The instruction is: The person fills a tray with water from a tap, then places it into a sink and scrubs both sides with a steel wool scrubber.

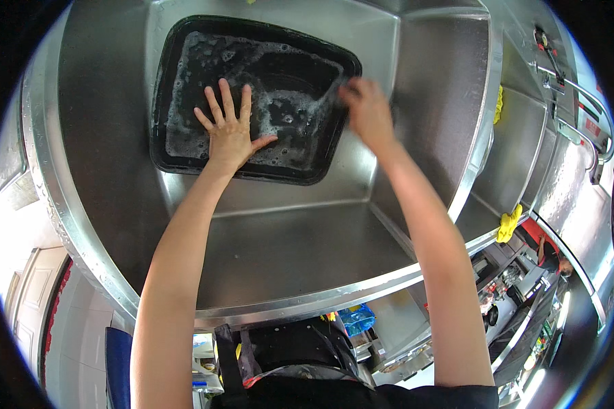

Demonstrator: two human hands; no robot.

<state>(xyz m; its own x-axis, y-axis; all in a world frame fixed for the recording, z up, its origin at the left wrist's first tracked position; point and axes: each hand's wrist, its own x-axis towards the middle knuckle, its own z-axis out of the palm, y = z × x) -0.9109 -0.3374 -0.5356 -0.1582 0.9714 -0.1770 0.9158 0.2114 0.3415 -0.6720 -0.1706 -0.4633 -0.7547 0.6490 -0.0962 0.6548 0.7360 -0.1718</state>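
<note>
A black rectangular tray (307, 176) with rounded corners lies on the floor of a stainless steel sink basin (297, 255). Soapy water and white foam (299, 110) cover much of its inner surface. My left hand (230, 133) rests palm down on the tray, fingers spread, holding nothing. At the tray's right rim is my right hand (371, 110), blurred by motion, its fingers curled. Something greyish shows at those fingertips, too smeared to identify, so I cannot tell whether the hand grips it.
A second steel basin (511, 148) adjoins on the right, with a yellow cloth (509, 224) over its front rim. Metal faucet pipes (593, 102) stand beyond it. Another person (550, 258) is farther off at lower right. A blue bag (357, 319) sits below the front edge.
</note>
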